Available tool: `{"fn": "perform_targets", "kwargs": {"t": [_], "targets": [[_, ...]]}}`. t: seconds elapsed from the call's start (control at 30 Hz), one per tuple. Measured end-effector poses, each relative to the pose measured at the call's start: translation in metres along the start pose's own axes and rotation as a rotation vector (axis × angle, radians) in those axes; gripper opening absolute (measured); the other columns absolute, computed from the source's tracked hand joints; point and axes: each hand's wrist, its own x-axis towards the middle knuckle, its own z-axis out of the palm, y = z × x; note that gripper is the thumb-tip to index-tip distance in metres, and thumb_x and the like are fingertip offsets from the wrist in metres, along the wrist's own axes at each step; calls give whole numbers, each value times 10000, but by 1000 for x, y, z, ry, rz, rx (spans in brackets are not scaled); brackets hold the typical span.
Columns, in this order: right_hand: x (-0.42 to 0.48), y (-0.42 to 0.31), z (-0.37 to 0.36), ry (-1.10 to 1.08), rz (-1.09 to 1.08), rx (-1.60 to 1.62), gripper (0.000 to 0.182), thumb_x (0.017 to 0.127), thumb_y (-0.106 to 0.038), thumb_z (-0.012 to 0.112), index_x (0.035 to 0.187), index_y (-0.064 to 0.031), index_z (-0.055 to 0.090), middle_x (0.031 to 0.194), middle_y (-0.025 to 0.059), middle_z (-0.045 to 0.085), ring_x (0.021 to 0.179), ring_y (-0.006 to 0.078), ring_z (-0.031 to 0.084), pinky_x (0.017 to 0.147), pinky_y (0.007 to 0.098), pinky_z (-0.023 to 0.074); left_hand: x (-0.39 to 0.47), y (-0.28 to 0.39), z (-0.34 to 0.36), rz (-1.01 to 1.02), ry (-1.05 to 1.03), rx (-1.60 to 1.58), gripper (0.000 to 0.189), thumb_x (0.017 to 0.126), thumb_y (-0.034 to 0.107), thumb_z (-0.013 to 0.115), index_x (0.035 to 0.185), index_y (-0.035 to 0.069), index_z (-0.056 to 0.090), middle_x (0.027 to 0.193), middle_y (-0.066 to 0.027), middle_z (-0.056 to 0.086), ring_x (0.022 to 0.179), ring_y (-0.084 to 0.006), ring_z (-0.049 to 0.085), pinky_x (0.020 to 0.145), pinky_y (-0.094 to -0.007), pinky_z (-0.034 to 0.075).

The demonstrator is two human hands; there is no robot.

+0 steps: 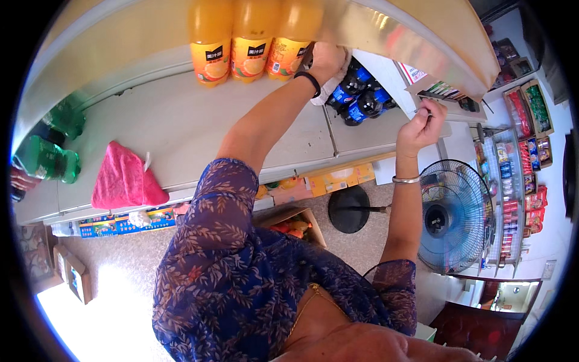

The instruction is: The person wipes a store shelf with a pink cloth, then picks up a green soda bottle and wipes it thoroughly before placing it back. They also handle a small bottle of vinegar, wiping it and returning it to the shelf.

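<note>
My left hand (328,59), with a black band at the wrist, is closed on a pale, fluffy cloth (337,79) at the shelf, partly hidden by the hand. Beside it on the left stand three bottles of orange drink (251,56). Dark cola bottles with blue caps and labels (359,102) are grouped just right of the cloth. My right hand (423,122), above a silver bangle, has its fingers curled near the edge of a white panel (389,77); whether it grips anything is unclear. A folded pink cloth (126,178) lies on the grey shelf (271,122) at left.
Green bottles (52,158) lie at the far left. A standing fan (454,217) is close to my right forearm, its round base (348,209) on the floor. An open carton of red and orange items (294,226) sits below the shelf. Stocked wire racks (509,194) stand at right.
</note>
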Motion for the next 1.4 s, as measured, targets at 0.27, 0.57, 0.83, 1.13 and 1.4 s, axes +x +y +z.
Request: {"fn": "perform_targets", "kwargs": {"t": [0.27, 0.57, 0.83, 1.13, 1.4], "targets": [[-3, -2, -4, -17, 60, -55, 140, 861, -44, 471, 948, 28, 553, 898, 121, 553, 812, 202, 535, 739, 286, 446, -43, 77, -89, -247, -227, -537, 218, 894, 166, 539, 860, -50, 552, 688, -171, 581, 629, -227, 557, 614, -334, 463], [7, -23, -19, -185, 70, -80, 197, 844, -5, 493, 1027, 31, 556, 1016, 145, 563, 955, 250, 545, 841, 333, 439, -86, 112, -159, -314, -305, -787, 116, 933, 121, 513, 912, 7, 524, 774, 10, 550, 711, -52, 485, 621, -218, 435], [-53, -115, 14, -466, 42, 246, 504, 844, -191, 619, 1246, 54, 439, 1283, 188, 446, 1156, 306, 485, 1007, 373, 348, -103, 112, -183, -385, -302, -928, 145, 945, 165, 513, 993, 28, 501, 812, 5, 571, 757, -37, 519, 654, -218, 461], [-97, -123, 74, -572, 588, 710, 407, 855, -50, 500, 1249, 45, 459, 1216, 116, 532, 1125, 201, 499, 983, 323, 362, -114, 99, -253, -296, -250, -688, 256, 912, 161, 560, 1096, -9, 504, 989, -63, 559, 886, -111, 543, 754, -267, 479], [-65, -115, 134, -960, 255, 510, 448, 798, 26, 469, 1246, 32, 472, 1234, 150, 534, 1125, 214, 508, 979, 337, 386, -150, 44, -439, 5, 44, 455, 402, 743, 78, 675, 1110, 6, 528, 1123, -190, 495, 1021, -354, 516, 866, -398, 443]]}}
